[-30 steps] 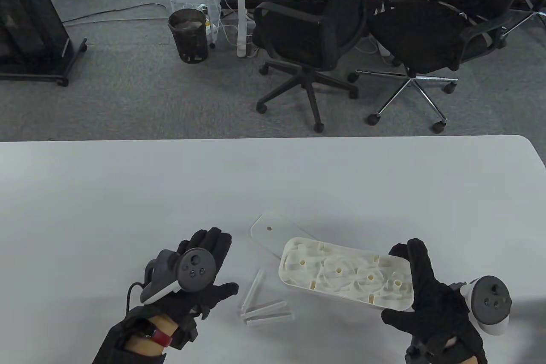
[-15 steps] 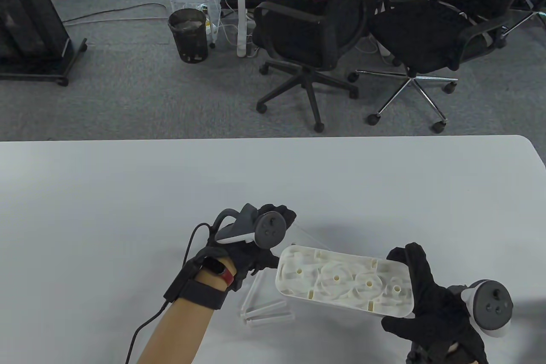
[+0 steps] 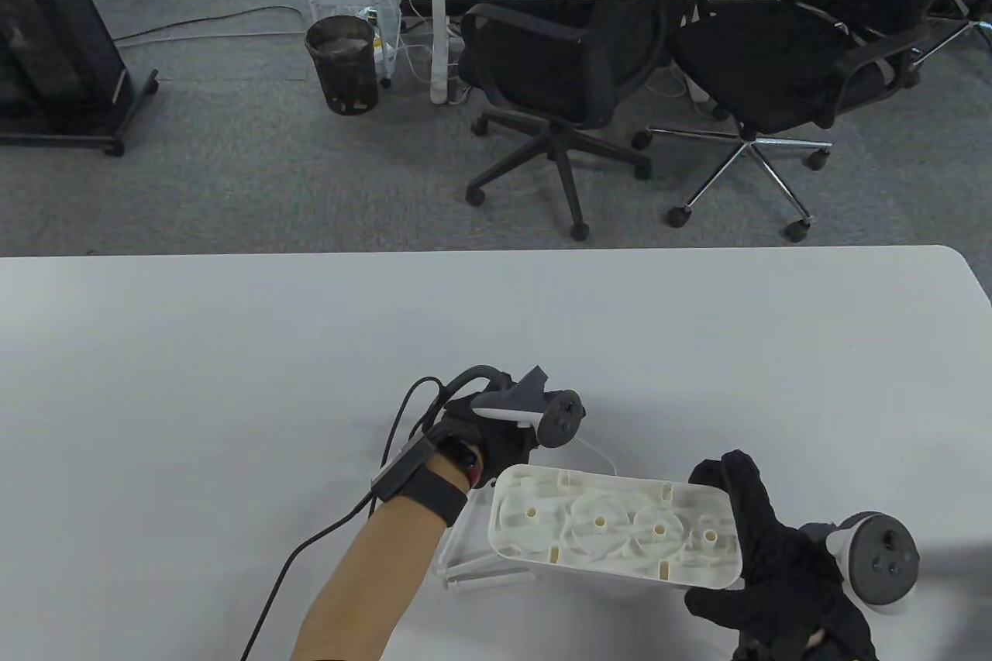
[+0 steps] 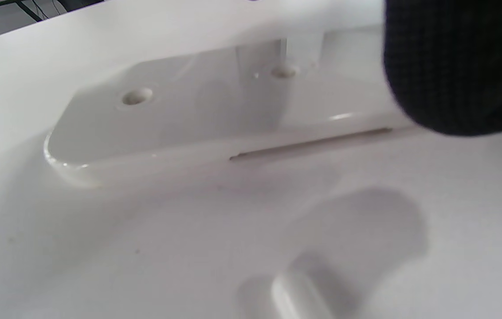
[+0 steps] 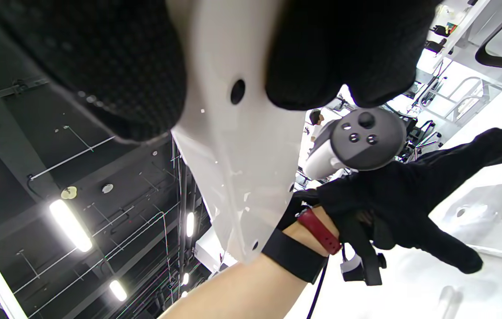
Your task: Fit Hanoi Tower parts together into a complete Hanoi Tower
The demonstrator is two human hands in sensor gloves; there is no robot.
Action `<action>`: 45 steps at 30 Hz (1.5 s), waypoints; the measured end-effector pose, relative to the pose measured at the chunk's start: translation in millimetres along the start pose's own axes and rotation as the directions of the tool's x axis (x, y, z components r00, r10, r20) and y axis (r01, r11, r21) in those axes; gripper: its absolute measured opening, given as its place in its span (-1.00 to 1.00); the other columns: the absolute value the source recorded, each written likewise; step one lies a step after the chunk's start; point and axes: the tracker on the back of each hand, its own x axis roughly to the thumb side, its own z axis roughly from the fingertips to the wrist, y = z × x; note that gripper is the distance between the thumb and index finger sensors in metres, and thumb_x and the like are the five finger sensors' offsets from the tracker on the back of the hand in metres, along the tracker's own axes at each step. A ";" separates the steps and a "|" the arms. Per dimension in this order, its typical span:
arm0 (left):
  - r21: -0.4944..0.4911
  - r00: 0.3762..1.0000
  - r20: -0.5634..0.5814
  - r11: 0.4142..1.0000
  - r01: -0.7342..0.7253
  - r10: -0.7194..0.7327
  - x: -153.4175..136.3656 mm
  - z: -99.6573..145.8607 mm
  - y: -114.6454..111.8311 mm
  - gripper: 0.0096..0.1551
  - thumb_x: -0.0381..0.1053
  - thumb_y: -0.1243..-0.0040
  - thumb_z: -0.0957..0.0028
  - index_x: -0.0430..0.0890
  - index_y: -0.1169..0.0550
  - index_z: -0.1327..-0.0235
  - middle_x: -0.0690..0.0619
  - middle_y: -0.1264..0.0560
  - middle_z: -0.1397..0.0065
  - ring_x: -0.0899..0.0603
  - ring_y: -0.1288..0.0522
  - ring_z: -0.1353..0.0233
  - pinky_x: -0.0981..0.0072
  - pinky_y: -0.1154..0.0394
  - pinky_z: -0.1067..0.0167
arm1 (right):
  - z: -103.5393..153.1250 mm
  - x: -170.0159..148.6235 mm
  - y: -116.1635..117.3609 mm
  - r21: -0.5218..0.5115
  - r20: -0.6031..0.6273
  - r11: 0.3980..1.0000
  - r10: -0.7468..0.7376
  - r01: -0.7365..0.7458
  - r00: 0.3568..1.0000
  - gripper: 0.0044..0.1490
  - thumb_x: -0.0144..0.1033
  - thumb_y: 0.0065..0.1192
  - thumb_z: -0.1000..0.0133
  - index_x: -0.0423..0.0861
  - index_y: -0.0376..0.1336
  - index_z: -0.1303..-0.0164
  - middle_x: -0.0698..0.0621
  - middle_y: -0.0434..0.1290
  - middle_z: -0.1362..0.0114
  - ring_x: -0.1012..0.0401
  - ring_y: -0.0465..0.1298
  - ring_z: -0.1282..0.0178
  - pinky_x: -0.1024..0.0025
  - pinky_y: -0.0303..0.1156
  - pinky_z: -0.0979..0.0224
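Observation:
My right hand (image 3: pixel 748 537) grips the right end of the white tower base (image 3: pixel 612 525) and holds it above the table, ribbed hollow side up. In the right wrist view its thumb and fingers (image 5: pixel 344 53) pinch the base (image 5: pixel 237 146). My left hand (image 3: pixel 511 440) reaches over the flat white plate (image 3: pixel 598 453), which lies on the table behind the base. Its fingers are spread over the plate (image 5: pixel 477 221). In the left wrist view a fingertip (image 4: pixel 455 66) sits at the edge of the plate (image 4: pixel 166 115). Three white pegs (image 3: pixel 488 576) lie on the table, partly under the base.
The white table (image 3: pixel 232 382) runs to its far edge, with a rounded corner at the right. Two black office chairs (image 3: pixel 573 72) and a bin (image 3: pixel 341 64) stand on the floor beyond. A glove cable (image 3: pixel 325 537) trails along my left forearm.
My left hand has moved from the left of the pegs up and right onto the flat plate. My right hand has shifted the base a little left and nearer.

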 end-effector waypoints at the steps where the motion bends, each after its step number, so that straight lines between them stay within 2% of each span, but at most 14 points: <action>1: -0.004 1.000 0.000 1.000 0.015 -0.015 -0.4 -2.0 0.1 0.54 0.34 -0.54 0.42 0.23 0.28 -0.51 0.14 0.16 -0.73 -0.30 0.16 -0.74 -0.36 0.08 -0.57 | 0.0 0.1 -0.2 -0.001 0.000 1.000 -0.005 0.005 1.000 0.62 -0.16 0.66 0.26 -0.21 -0.54 -0.40 -0.45 -0.24 -0.57 -0.09 0.51 -0.18 -0.08 0.47 -0.32; 7: -0.051 0.996 -0.014 0.995 0.089 -0.090 -2.4 -10.9 0.6 0.56 0.30 -0.56 0.40 0.20 0.30 -0.50 0.15 0.18 -0.72 -0.24 0.18 -0.75 -0.35 0.09 -0.57 | 0.8 0.4 -2.3 -0.013 0.002 1.000 -0.018 0.019 1.000 0.62 -0.16 0.66 0.26 -0.21 -0.54 -0.40 -0.45 -0.24 -0.57 -0.08 0.51 -0.17 -0.07 0.47 -0.32; 16: -0.115 0.996 -0.007 0.989 0.089 -0.090 -4.9 -22.1 -8.1 0.50 0.19 -0.58 0.31 0.21 0.29 -0.49 0.19 0.12 -0.71 -0.19 0.13 -0.75 -0.33 0.06 -0.57 | 0.0 0.6 -2.4 -0.016 -0.007 1.000 -0.019 0.019 1.000 0.63 -0.15 0.65 0.26 -0.22 -0.54 -0.40 -0.45 -0.24 -0.56 -0.06 0.52 -0.15 -0.06 0.48 -0.30; 18: -0.092 0.997 -0.004 0.993 0.071 -0.071 -4.9 -22.0 -7.1 0.50 0.17 -0.60 0.33 0.21 0.26 -0.50 0.18 0.08 -0.71 -0.17 0.06 -0.75 -0.31 0.02 -0.58 | 0.0 0.7 -2.7 -0.019 -0.010 1.000 -0.017 0.017 1.000 0.62 -0.15 0.65 0.26 -0.21 -0.54 -0.40 -0.45 -0.24 -0.56 -0.06 0.52 -0.15 -0.06 0.48 -0.30; 24: -0.056 0.990 0.037 0.989 0.139 -0.137 1.2 -23.7 -1.8 0.52 0.21 -0.65 0.41 0.18 0.18 -0.54 0.13 -0.05 -0.68 -0.17 -0.06 -0.73 -0.29 -0.01 -0.58 | -0.1 -1.3 -1.5 -0.020 -0.030 1.000 -0.015 0.014 0.999 0.63 -0.15 0.65 0.26 -0.22 -0.54 -0.40 -0.45 -0.24 -0.56 -0.06 0.53 -0.14 -0.05 0.49 -0.30; 28: 0.012 0.988 0.067 0.990 0.139 -0.139 -1.2 -16.7 -1.7 0.53 0.28 -0.65 0.43 0.10 0.14 -0.56 -0.02 -0.16 -0.65 -0.32 -0.23 -0.66 -0.31 -0.10 -0.54 | 0.2 -1.8 -2.8 -0.034 -0.034 0.999 -0.020 0.018 0.999 0.63 -0.14 0.65 0.26 -0.22 -0.54 -0.40 -0.45 -0.24 -0.56 -0.06 0.53 -0.15 -0.05 0.49 -0.30; 32: 0.118 0.998 0.054 0.993 0.019 -0.025 -16.3 1.5 5.1 0.52 0.34 -0.57 0.39 0.02 0.16 -0.57 -0.21 -0.16 -0.61 -0.46 -0.34 -0.57 -0.38 -0.16 -0.48 | -0.6 -2.4 -3.1 -0.040 -0.044 0.999 -0.014 0.013 0.999 0.62 -0.14 0.65 0.26 -0.22 -0.53 -0.41 -0.45 -0.23 -0.56 -0.08 0.55 -0.18 -0.05 0.52 -0.30; 36: 0.199 0.995 0.025 0.975 -0.101 0.098 -34.9 35.2 26.1 0.51 0.41 -0.49 0.37 0.04 0.20 -0.57 -0.25 -0.15 -0.61 -0.47 -0.34 -0.56 -0.40 -0.13 -0.48 | -1.4 -1.9 -1.6 -0.044 -0.048 0.999 -0.015 0.013 0.999 0.62 -0.12 0.65 0.26 -0.21 -0.52 -0.41 -0.45 -0.22 -0.57 -0.10 0.55 -0.22 -0.05 0.53 -0.31; 41: 0.278 0.969 0.065 0.928 -0.247 0.238 -56.6 84.5 52.6 0.46 0.51 -0.37 0.33 0.12 0.21 -0.59 -0.27 -0.17 -0.61 -0.45 -0.35 -0.53 -0.40 -0.13 -0.49 | -1.4 -1.4 -1.3 -0.053 -0.052 0.999 -0.013 0.010 0.999 0.62 -0.12 0.65 0.26 -0.21 -0.51 -0.42 -0.44 -0.22 -0.57 -0.11 0.54 -0.25 -0.05 0.53 -0.33; 45: 0.379 0.935 0.122 0.855 -0.353 0.332 -68.3 127.7 71.6 0.42 0.52 -0.36 0.31 0.19 0.20 -0.59 -0.28 -0.16 -0.61 -0.46 -0.35 -0.52 -0.40 -0.14 -0.49 | -1.6 -2.6 0.1 -0.053 -0.068 0.999 -0.005 0.002 0.998 0.62 -0.11 0.65 0.26 -0.22 -0.51 -0.42 -0.44 -0.21 -0.57 -0.13 0.53 -0.28 -0.07 0.52 -0.35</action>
